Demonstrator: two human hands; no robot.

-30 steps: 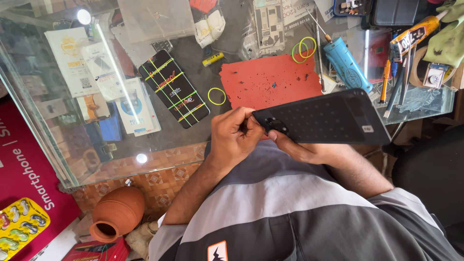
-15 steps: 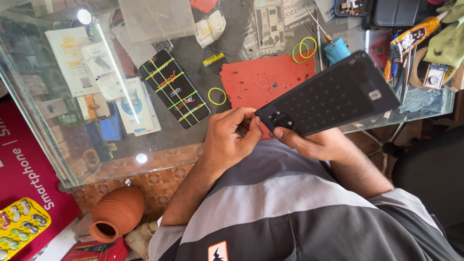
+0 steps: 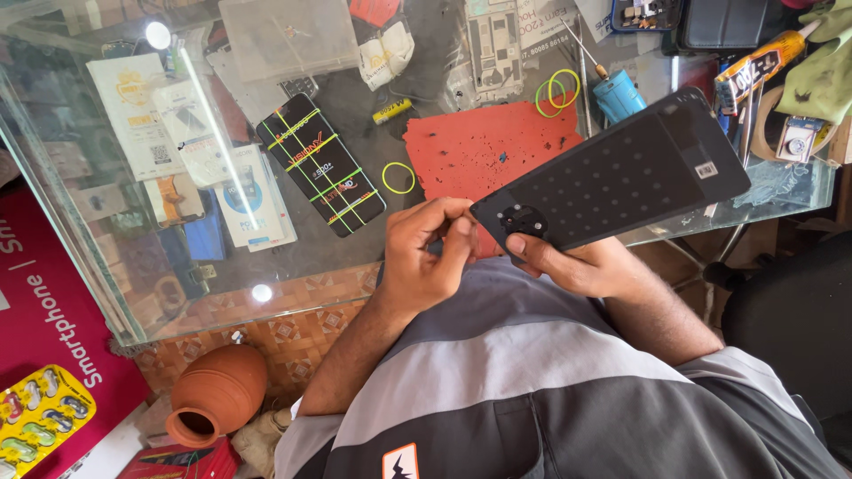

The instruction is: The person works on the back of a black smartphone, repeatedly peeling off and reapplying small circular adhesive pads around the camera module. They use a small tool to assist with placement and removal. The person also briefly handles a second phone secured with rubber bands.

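Biggest thing first: the glass counter (image 3: 293,266) takes up most of my view, cluttered as usual. The red mat (image 3: 479,146) lies toward its near edge, right of the middle.

The black panel (image 3: 621,177) is up in the air over the counter's near right corner, not resting on anything. A second ago I had it lying almost level across the mat's right side. Now its far end has swung up and away toward the right edge, so it sits on a clear slant with the dotted face toward me. So the counter isn't carrying it at all, only my hand is.

Left of the mat lies a dark phone (image 3: 321,164) strapped with yellow bands, untouched.

My right hand (image 3: 577,266) is grasping the panel's near end from below, thumb up on the face. My left hand (image 3: 426,257) was on that same end before. Now its fingers are pinched together just beside the corner, and I honestly can't tell if there's something tiny between them.

Small stuff: the round camera opening (image 3: 522,220) sits at the near end by my thumb, and a loose yellow rubber band (image 3: 398,177) lies between phone and mat.
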